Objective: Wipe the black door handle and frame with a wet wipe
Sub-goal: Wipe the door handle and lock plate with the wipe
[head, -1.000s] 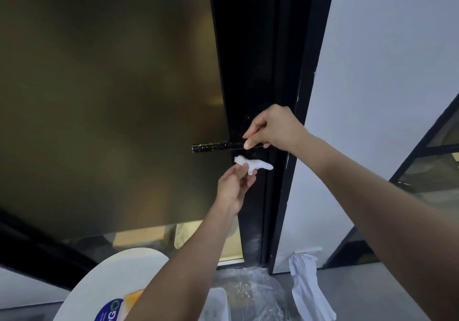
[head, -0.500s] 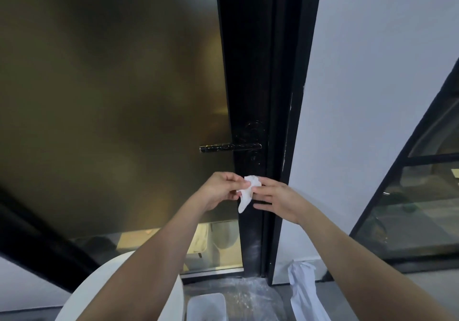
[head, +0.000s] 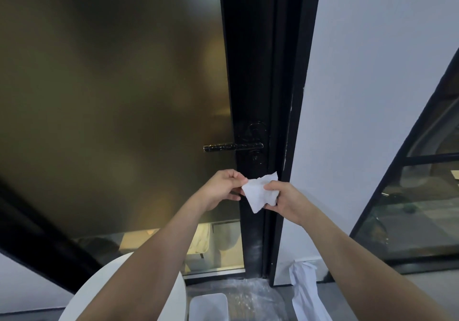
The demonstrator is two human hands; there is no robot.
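- A round white surface (head: 99, 293) fills the lower left corner, partly hidden behind the left forearm.
- Above it stands the door's wide frosted glass panel (head: 111, 97), dark and brownish, with a clear strip along its bottom.
- The left hand (head: 221, 189) is raised in front of the door, below the handle. Its fingers (head: 237, 176) and thumb pinch the left edge of the wet wipe.
- The black door handle (head: 233, 147) is a level lever pointing left from its plate on the dark door stile. Nothing touches it.
- The wet wipe (head: 260, 194) is white and crumpled and partly spread. It is held in the air between the two hands, just below the handle and apart from it, in front of the black stile.
- The right hand (head: 285, 199) grips the right side of the wipe with its fingers (head: 269, 186) curled round the cloth.
- The black door frame (head: 298, 97) runs upright just right of the stile, from the top edge down to the floor.
- On the floor below lie a white bin (head: 208, 305), a clear plastic sheet (head: 248, 293) and a white bag (head: 305, 293) at the foot of the wall.
- A pale wall (head: 372, 72) stands right of the frame, and a black-framed window (head: 422, 209) lies at the far right.
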